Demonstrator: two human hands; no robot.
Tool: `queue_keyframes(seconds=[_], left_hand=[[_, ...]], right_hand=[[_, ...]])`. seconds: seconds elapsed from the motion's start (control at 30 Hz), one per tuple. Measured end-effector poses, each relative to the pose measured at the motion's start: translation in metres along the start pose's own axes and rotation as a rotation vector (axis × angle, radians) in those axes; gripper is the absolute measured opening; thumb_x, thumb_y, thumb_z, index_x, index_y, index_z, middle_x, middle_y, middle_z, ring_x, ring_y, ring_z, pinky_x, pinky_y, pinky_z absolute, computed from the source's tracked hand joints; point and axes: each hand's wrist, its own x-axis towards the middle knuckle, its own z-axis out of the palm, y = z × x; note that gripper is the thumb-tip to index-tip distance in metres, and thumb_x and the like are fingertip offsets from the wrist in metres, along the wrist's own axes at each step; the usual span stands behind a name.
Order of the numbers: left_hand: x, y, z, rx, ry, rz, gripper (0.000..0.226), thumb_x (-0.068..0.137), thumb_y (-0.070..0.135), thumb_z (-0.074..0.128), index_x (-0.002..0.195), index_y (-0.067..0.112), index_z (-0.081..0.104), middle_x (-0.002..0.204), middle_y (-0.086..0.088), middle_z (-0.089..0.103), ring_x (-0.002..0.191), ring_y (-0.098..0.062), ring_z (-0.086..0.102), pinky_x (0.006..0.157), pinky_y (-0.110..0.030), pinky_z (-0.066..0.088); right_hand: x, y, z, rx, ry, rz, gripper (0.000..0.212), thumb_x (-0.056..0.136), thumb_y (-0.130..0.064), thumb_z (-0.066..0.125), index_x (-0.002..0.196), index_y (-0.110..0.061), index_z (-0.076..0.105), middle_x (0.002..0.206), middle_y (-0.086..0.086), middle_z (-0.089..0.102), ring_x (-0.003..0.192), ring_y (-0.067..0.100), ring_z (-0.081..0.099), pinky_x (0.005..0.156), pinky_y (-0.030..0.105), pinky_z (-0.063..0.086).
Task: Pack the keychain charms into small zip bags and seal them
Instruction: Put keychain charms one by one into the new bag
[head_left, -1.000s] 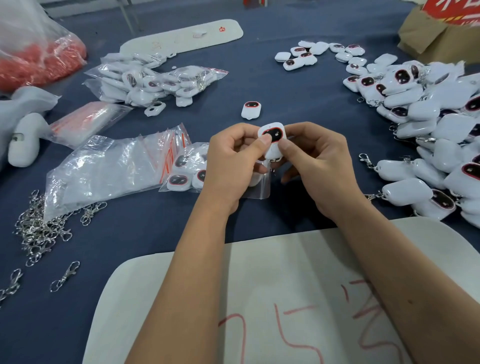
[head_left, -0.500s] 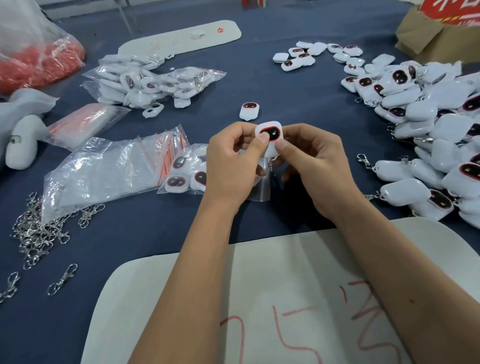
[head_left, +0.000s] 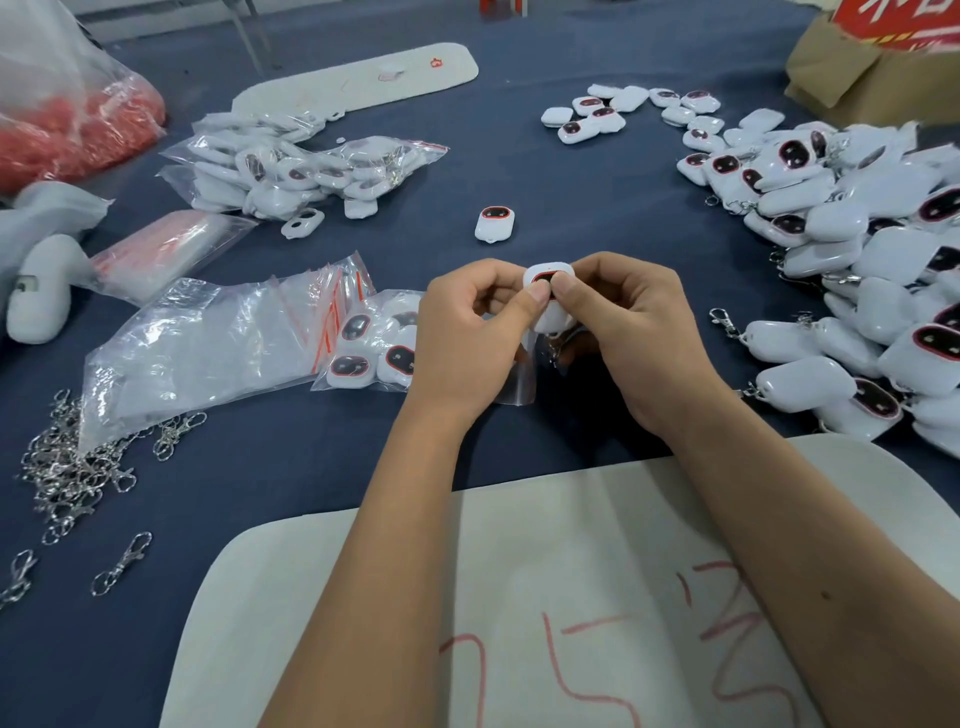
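Note:
I hold a white keychain charm (head_left: 549, 274) with a dark, red-rimmed window between both hands above the blue table. My left hand (head_left: 467, 338) and my right hand (head_left: 634, 332) each pinch it with thumb and fingers, both thumbs pressing on its face. A small clear zip bag (head_left: 522, 384) hangs below it, partly hidden by my hands. To the left lies a zip bag with several charms (head_left: 374, 348) and a stack of empty zip bags (head_left: 208, 348). A single charm (head_left: 494, 223) lies just beyond my hands.
A big heap of loose charms (head_left: 857, 249) fills the right side. Packed bags (head_left: 291, 171) lie far left, metal clasps (head_left: 67, 467) near left, a red-filled bag (head_left: 67, 124) in the corner, a cardboard box (head_left: 857, 78) far right. A white foam sheet (head_left: 571, 597) lies under my forearms.
My thumbs have slid up over the charm's face, covering more of its dark window. The hands have stayed in the same place.

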Motion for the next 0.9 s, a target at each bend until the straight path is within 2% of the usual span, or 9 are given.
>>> queue_keyframes(seconds=[0.1, 0.17, 0.33, 0.5, 0.67, 0.8, 0.9], left_hand=[[-0.0002, -0.0004, 0.0004, 0.009, -0.010, -0.010, 0.007, 0.095, 0.014, 0.072, 0.090, 0.010, 0.075, 0.083, -0.011, 0.075, 0.072, -0.022, 0.066, 0.065, -0.029, 0.050], [-0.0004, -0.0003, 0.0006, 0.007, -0.003, -0.007, 0.007, 0.095, 0.013, 0.072, 0.089, 0.010, 0.075, 0.083, -0.011, 0.075, 0.074, -0.028, 0.067, 0.065, -0.030, 0.051], [-0.0008, 0.0005, 0.0004, 0.002, -0.020, 0.002, 0.008, 0.096, 0.013, 0.071, 0.090, 0.008, 0.075, 0.083, -0.011, 0.075, 0.075, -0.028, 0.068, 0.066, -0.030, 0.051], [-0.0002, 0.0018, -0.0007, -0.006, -0.024, -0.009, 0.009, 0.096, 0.015, 0.071, 0.088, 0.010, 0.074, 0.082, -0.011, 0.075, 0.067, -0.012, 0.061, 0.064, -0.027, 0.050], [0.0018, 0.0004, 0.0017, -0.061, 0.077, -0.035, 0.012, 0.097, 0.013, 0.070, 0.090, 0.005, 0.073, 0.072, 0.000, 0.068, 0.063, -0.010, 0.058, 0.058, -0.028, 0.051], [0.0017, 0.0008, 0.0029, -0.019, 0.066, -0.016, 0.009, 0.096, 0.014, 0.070, 0.092, 0.007, 0.075, 0.075, 0.004, 0.069, 0.069, -0.008, 0.059, 0.064, -0.031, 0.053], [0.0013, 0.0039, 0.0049, -0.006, 0.110, -0.036, 0.019, 0.101, 0.018, 0.063, 0.090, 0.006, 0.073, 0.074, 0.002, 0.067, 0.068, -0.009, 0.059, 0.057, -0.032, 0.054]], right_hand=[[0.0005, 0.0004, -0.0010, -0.001, -0.007, -0.002, 0.014, 0.099, -0.019, 0.068, 0.091, -0.011, 0.076, 0.075, 0.009, 0.072, 0.059, 0.025, 0.063, 0.054, 0.036, 0.056], [0.0006, 0.0007, -0.0015, 0.017, -0.018, 0.002, 0.015, 0.098, -0.020, 0.068, 0.091, -0.011, 0.077, 0.076, 0.010, 0.073, 0.060, 0.025, 0.064, 0.054, 0.037, 0.056], [0.0011, 0.0011, -0.0036, 0.046, -0.026, 0.002, 0.019, 0.097, -0.021, 0.068, 0.089, -0.004, 0.073, 0.073, 0.009, 0.071, 0.060, 0.024, 0.063, 0.054, 0.035, 0.054], [0.0009, 0.0014, -0.0030, 0.049, -0.028, -0.008, 0.020, 0.099, -0.020, 0.067, 0.093, -0.002, 0.072, 0.075, 0.005, 0.072, 0.064, 0.017, 0.064, 0.055, 0.027, 0.053], [0.0005, 0.0018, -0.0004, 0.052, -0.085, 0.008, 0.009, 0.098, -0.010, 0.071, 0.105, -0.008, 0.074, 0.086, 0.009, 0.077, 0.071, 0.019, 0.068, 0.063, 0.027, 0.056], [0.0004, 0.0035, -0.0013, 0.000, -0.051, -0.012, 0.008, 0.095, -0.006, 0.073, 0.102, -0.008, 0.073, 0.084, 0.007, 0.078, 0.069, 0.016, 0.070, 0.063, 0.027, 0.057], [0.0009, 0.0032, -0.0005, 0.002, -0.036, 0.008, 0.009, 0.096, -0.004, 0.072, 0.102, -0.009, 0.074, 0.087, 0.006, 0.079, 0.073, 0.017, 0.072, 0.064, 0.025, 0.056]])
